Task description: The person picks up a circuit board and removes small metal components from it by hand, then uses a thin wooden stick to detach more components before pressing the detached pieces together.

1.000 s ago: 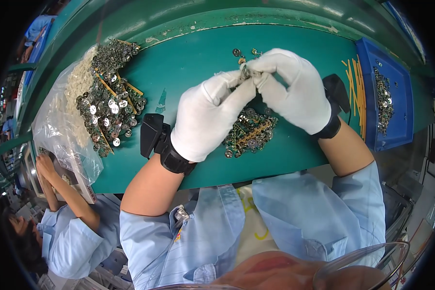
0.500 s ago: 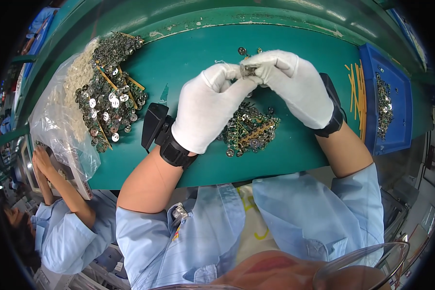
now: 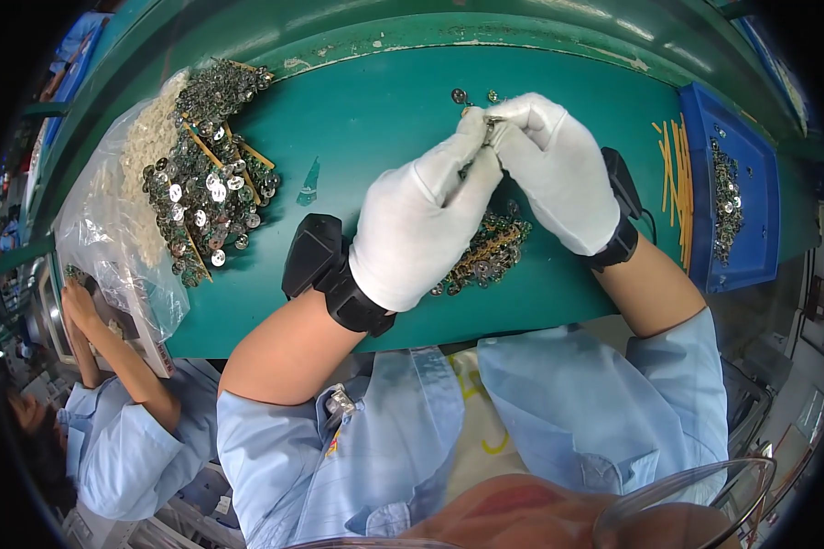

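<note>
My left hand point(image 3: 426, 215) and my right hand point(image 3: 558, 178), both in white gloves, meet above the green table. Pinched between their fingertips is a small shiny metal part point(image 3: 492, 129), mostly hidden by the gloves. Below my fingers lies a small heap of round metal pieces with green bits and yellow strips point(image 3: 485, 252), partly covered by my left hand. Just beyond my fingertips sit a loose round metal piece point(image 3: 459, 95) and a smaller greenish piece point(image 3: 493, 95).
At the left lies a larger pile of metal discs point(image 3: 206, 197) beside a clear plastic bag point(image 3: 110, 220) of pale pieces. Thin yellow strips point(image 3: 677, 178) lie near a blue tray point(image 3: 764, 215) holding small metal parts. Another person's hands point(image 3: 78, 302) are at far left.
My left hand has turned and shifted slightly right, its fingers now pointing more upward. The metal part is more hidden between both hands' fingertips. My right hand has barely moved.
</note>
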Action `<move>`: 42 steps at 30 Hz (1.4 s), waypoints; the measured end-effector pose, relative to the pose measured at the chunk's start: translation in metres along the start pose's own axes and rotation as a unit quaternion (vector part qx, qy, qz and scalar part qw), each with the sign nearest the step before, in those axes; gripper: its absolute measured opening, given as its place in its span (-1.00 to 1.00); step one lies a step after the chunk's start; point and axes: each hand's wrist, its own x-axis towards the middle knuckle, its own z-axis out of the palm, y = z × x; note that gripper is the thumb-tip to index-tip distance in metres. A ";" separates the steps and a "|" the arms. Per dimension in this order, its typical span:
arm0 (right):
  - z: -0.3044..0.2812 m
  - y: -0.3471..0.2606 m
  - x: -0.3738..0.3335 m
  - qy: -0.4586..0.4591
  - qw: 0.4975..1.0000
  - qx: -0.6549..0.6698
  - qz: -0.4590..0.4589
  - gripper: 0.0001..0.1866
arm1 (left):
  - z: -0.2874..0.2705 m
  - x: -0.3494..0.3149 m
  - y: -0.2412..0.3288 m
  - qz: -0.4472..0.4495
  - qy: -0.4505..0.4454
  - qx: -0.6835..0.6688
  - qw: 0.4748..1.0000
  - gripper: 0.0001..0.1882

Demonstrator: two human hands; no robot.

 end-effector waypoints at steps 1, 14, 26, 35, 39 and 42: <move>0.001 0.001 0.000 0.013 1.000 0.001 -0.007 -0.88 | 0.001 -0.002 0.000 -0.031 -0.009 -0.024 0.999 -0.67; 0.002 -0.012 0.002 0.000 0.983 0.172 0.070 -0.79 | -0.013 0.008 0.018 -0.046 0.018 -0.166 0.985 -0.80; -0.004 0.002 0.002 -0.030 0.965 0.249 0.079 -0.71 | -0.011 0.010 0.012 -0.100 0.002 -0.109 0.989 -0.69; 0.000 0.005 -0.003 0.006 0.973 0.226 0.045 -0.78 | -0.007 0.005 -0.013 0.198 -0.024 0.218 0.955 -0.57; 0.001 0.007 -0.003 -0.001 0.972 0.231 0.051 -0.78 | -0.009 0.004 -0.009 0.195 -0.043 0.355 0.913 -0.53; 0.003 0.006 -0.004 0.023 0.971 0.234 0.048 -0.79 | -0.008 0.004 -0.012 0.206 -0.029 0.308 0.928 -0.60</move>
